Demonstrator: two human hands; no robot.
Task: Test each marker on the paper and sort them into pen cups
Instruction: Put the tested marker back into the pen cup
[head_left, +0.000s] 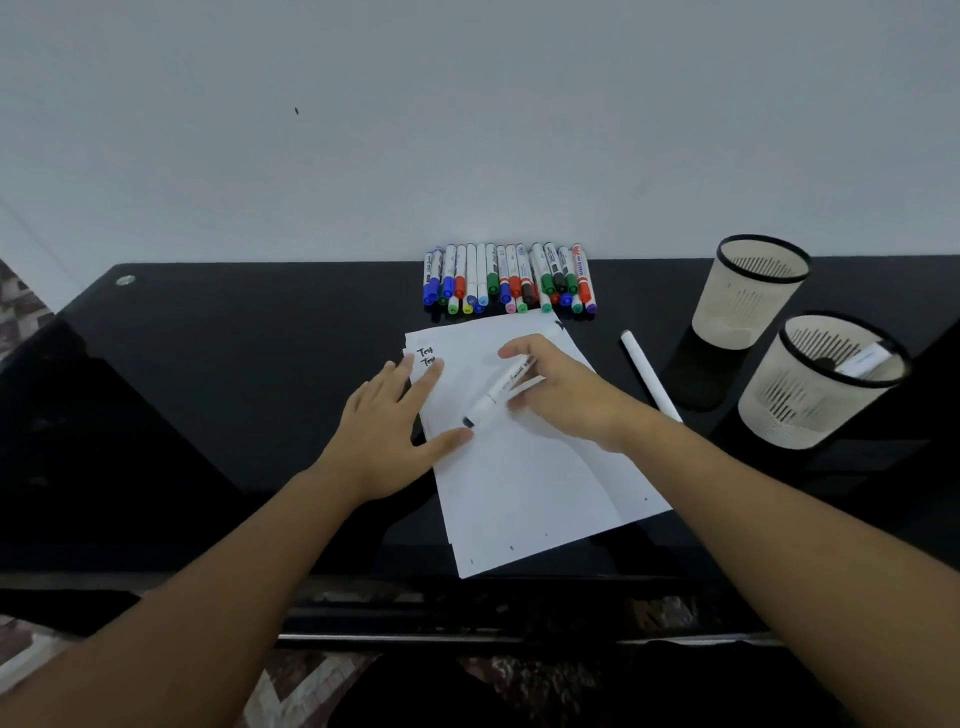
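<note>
Head view shows your left hand (395, 436) lying flat with fingers spread, pressing on the left edge of the paper (524, 483) that sits on the black table (234, 364). Your right hand (561, 395) hovers over the upper part of the sheet and pinches a white marker (498, 391) between thumb and fingers; the marker slants down toward your left thumb, its dark tip just above or on the paper, and you cannot tell which. Two lines of black handwriting (427, 356) sit at the sheet's top left corner, right beside your left fingertips.

Beyond both hands, against the wall, a row of markers (509, 280) with coloured caps lies side by side, just past the top edge of the paper. To the right of your right hand, a single white marker (649, 375) lies on the table, partly hidden by your right forearm. Further right stand two mesh pen cups: the farther cup (748, 291) and the nearer cup (826, 384), which holds something white near its rim.
</note>
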